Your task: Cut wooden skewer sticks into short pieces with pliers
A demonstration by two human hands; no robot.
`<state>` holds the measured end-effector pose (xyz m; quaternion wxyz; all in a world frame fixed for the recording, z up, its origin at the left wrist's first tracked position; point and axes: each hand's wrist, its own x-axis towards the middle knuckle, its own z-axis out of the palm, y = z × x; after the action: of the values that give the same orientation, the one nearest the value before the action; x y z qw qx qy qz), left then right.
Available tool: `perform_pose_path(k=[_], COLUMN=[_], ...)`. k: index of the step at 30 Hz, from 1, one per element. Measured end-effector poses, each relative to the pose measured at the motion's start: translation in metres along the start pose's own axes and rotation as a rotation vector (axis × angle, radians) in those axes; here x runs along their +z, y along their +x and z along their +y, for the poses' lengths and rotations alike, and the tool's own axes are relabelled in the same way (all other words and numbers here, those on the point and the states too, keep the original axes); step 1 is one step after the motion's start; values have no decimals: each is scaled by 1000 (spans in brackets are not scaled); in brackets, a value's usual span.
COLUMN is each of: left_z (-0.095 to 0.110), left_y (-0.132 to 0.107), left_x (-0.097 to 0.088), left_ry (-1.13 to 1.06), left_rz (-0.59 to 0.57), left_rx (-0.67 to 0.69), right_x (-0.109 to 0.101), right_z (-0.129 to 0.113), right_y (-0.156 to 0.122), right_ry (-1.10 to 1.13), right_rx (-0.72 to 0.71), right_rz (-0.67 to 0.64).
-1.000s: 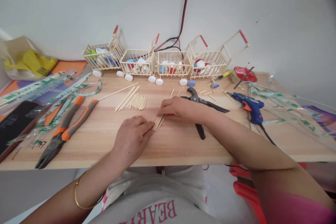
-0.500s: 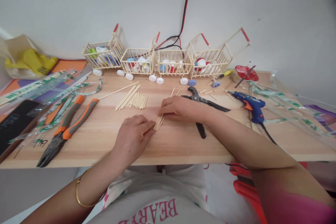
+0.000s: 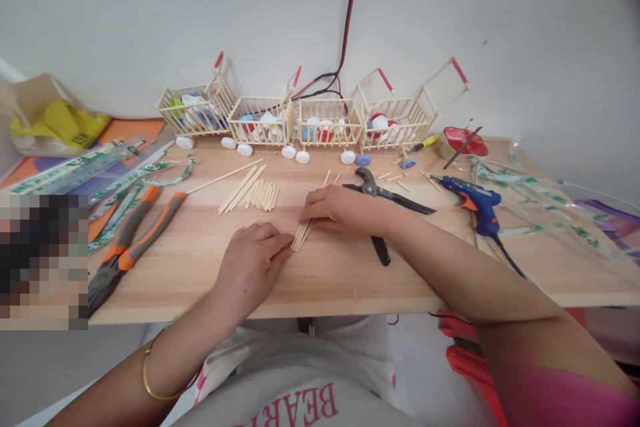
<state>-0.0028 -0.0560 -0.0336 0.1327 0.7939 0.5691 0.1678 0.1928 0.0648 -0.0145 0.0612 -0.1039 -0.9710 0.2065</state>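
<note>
My right hand (image 3: pixel 336 211) is closed round a small bundle of thin wooden sticks (image 3: pixel 301 236), with its palm down over the table. The near ends of the bundle stick out toward me, and the far ends show beyond the knuckles. My left hand (image 3: pixel 254 261) has thumb and forefinger pressed together at the near ends of these sticks. Left of the bundle lie a row of short cut sticks (image 3: pixel 263 195) and several longer sticks (image 3: pixel 242 189). Black-handled cutters (image 3: pixel 381 250) lie partly under my right wrist.
Several stick-built toy carts (image 3: pixel 330 121) holding bottle caps line the wall. Orange-handled pliers (image 3: pixel 150 230) lie left, near plastic wrappers (image 3: pixel 75 163). At right are a blue glue gun (image 3: pixel 473 199) and a red-lined cup (image 3: pixel 465 143). A pixelated patch hides the left edge.
Both hands stay on the sticks in almost the same pose. The view has shifted slightly, and a pixelated patch now covers the left edge.
</note>
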Motion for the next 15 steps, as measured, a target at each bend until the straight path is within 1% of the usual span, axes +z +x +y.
perform_pose_path(k=[10, 15], left_z=[1, 0], left_y=[1, 1], left_x=[2, 2], left_ry=[3, -2], left_rz=[24, 29], left_rx=[5, 7], right_x=[1, -2], right_z=[-1, -2], right_y=[-1, -1], right_ry=[2, 15], right_rx=[2, 9], right_rz=[11, 16])
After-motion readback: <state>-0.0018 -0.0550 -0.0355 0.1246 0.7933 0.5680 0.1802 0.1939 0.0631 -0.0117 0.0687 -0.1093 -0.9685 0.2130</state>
